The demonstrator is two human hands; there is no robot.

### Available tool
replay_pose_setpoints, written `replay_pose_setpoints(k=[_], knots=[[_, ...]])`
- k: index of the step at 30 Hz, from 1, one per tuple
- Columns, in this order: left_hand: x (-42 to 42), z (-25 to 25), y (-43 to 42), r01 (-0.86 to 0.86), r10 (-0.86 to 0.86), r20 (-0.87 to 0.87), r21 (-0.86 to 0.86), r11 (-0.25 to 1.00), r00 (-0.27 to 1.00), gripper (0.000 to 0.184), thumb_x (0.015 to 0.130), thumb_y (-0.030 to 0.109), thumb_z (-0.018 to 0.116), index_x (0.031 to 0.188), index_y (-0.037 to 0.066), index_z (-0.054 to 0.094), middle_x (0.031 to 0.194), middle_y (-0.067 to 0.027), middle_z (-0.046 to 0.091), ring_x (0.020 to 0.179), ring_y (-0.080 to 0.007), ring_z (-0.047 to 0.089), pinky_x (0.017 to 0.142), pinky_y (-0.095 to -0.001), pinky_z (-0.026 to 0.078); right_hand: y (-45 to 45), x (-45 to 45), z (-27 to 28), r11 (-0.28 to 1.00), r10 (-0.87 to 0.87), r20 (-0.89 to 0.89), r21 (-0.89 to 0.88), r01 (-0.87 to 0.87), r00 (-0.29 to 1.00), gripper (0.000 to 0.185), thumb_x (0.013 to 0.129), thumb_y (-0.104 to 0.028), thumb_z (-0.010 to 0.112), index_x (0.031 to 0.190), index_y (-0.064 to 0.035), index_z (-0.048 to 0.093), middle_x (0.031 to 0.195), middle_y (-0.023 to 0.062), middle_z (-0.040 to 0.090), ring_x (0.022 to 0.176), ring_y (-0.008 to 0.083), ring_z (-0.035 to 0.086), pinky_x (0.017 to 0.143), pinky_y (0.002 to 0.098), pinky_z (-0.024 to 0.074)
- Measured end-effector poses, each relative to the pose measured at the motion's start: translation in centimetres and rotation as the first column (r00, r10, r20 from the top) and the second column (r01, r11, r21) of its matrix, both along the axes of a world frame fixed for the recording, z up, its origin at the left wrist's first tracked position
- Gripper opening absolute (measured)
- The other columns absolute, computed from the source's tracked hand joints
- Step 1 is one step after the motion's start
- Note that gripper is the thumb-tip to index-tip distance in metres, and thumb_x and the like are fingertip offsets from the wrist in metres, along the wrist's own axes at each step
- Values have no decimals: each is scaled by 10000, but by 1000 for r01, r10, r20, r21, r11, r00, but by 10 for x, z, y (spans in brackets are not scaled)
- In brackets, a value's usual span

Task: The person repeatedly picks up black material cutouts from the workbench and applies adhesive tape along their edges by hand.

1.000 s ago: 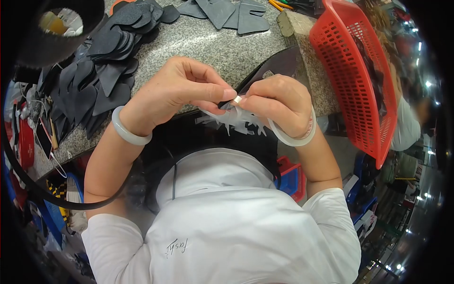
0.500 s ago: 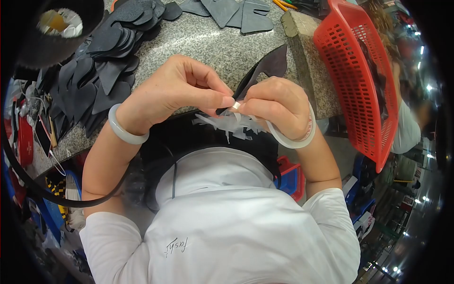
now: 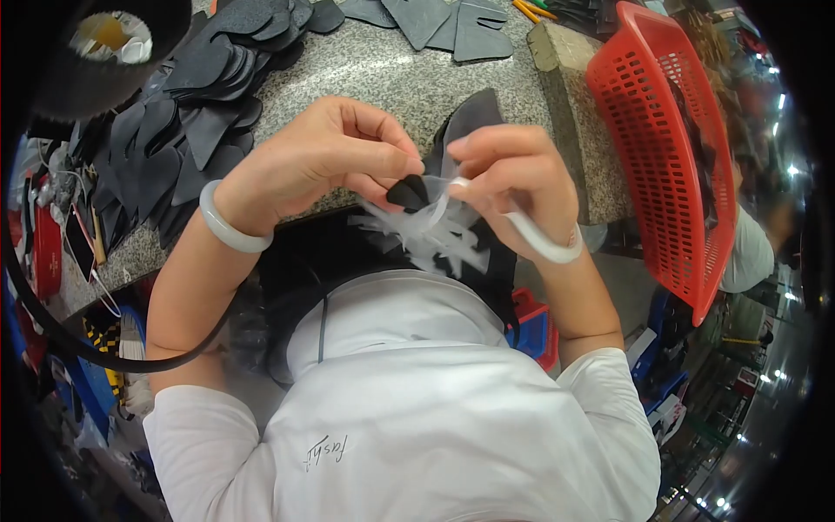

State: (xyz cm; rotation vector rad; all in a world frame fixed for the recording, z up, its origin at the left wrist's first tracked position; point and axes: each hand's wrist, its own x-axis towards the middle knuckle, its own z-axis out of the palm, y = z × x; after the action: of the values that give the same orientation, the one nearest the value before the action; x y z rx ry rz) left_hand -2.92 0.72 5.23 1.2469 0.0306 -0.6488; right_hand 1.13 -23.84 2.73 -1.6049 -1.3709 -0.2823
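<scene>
Between thumb and fingers, my left hand (image 3: 335, 161) pinches the end of a black piece (image 3: 477, 113) whose wider part rises behind my right hand. My right hand (image 3: 522, 174) has a thin whitish strip (image 3: 441, 209) between thumb and fingertips, partly smeared by motion. Just below both hands hangs a bunch of translucent white strips (image 3: 435, 244) over the dark cloth at my lap. Each wrist wears a pale bangle or ring.
Stacked black cut pieces (image 3: 187, 113) cover the left of the speckled stone table (image 3: 348, 74), with more black pieces (image 3: 444, 26) at the back. A stone block (image 3: 578, 122) and a red basket (image 3: 657, 157) stand at the right. Beyond it a person's white sleeve (image 3: 748, 252) shows.
My right hand has moved a little away from my left, its fingers loosened and a whitish strip stretching between them. The black piece has swung more upright and left.
</scene>
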Motion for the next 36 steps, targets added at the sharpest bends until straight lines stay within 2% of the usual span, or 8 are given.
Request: replay_pose_setpoints(k=[3, 8, 13, 16, 18, 24, 32, 36], knots=[[8, -15, 22, 61, -61, -14, -14, 998, 998, 150, 886, 136, 743, 922, -7, 714, 866, -30, 702, 766, -87, 685, 716, -238, 614, -8, -6, 0, 987, 136, -520, 144, -71, 843, 221, 952, 11, 655, 1027, -54, 458, 1161, 278, 649, 882, 269, 715, 745, 333, 599], [2, -22, 35, -2, 4, -58, 33, 999, 998, 143, 888, 142, 738, 900, 5, 698, 849, -3, 670, 737, -83, 656, 724, -248, 606, -30, -4, -5, 941, 133, -783, 293, 171, 608, 218, 1000, -156, 641, 1013, -87, 435, 929, 112, 575, 792, 167, 607, 729, 309, 552], [-9, -34, 31, -106, 118, -65, 156, 982, 991, 113, 890, 119, 732, 908, 11, 705, 887, -7, 668, 791, -80, 656, 718, -266, 597, -31, 4, -24, 961, 73, -819, 210, 179, 569, 169, 998, -96, 617, 1016, -61, 452, 947, 122, 586, 808, 190, 633, 752, 343, 569], [-9, -44, 16, -289, 54, 431, 501, 815, 901, 89, 873, 75, 737, 925, 6, 714, 912, -40, 685, 833, -132, 674, 709, -294, 581, -19, 6, -40, 988, 11, -798, 101, 115, 603, 164, 969, 15, 613, 1001, -37, 460, 1000, 164, 640, 886, 236, 683, 803, 384, 587], [3, -38, -5, -485, -199, 874, 421, 767, 444, 105, 849, 40, 736, 943, -1, 719, 934, -79, 697, 868, -222, 680, 749, -341, 563, -10, 6, -49, 989, 10, -805, 94, 111, 594, 175, 960, 46, 615, 996, -32, 462, 1016, 174, 654, 902, 236, 684, 813, 369, 578], [18, -60, -24, -502, -462, 819, 574, 647, 341, 147, 844, 111, 740, 973, 40, 742, 1031, -85, 629, 970, -275, 632, 814, -389, 544, -37, -12, -39, 968, -216, -872, -132, 213, 438, 184, 942, 21, 675, 982, -40, 506, 981, 115, 677, 888, 173, 673, 802, 295, 540], [15, -46, -34, -564, -539, 742, 662, 494, 399, 182, 834, 207, 775, 884, 40, 722, 934, -78, 602, 914, -277, 632, 772, -398, 541, -140, -71, -28, 905, -413, -910, -414, -99, 24, 210, 912, -88, 772, 927, -46, 567, 793, 48, 687, 669, 97, 663, 606, 231, 533], [28, -44, -43, -486, -508, 704, 710, 510, 496, 230, 789, 224, 817, 896, 42, 726, 905, -81, 636, 878, -292, 649, 775, -402, 539, -140, -80, -9, 661, -716, -696, -703, -262, 61, 203, 883, -116, 796, 896, -58, 602, 784, 27, 664, 647, 80, 624, 602, 229, 517]])
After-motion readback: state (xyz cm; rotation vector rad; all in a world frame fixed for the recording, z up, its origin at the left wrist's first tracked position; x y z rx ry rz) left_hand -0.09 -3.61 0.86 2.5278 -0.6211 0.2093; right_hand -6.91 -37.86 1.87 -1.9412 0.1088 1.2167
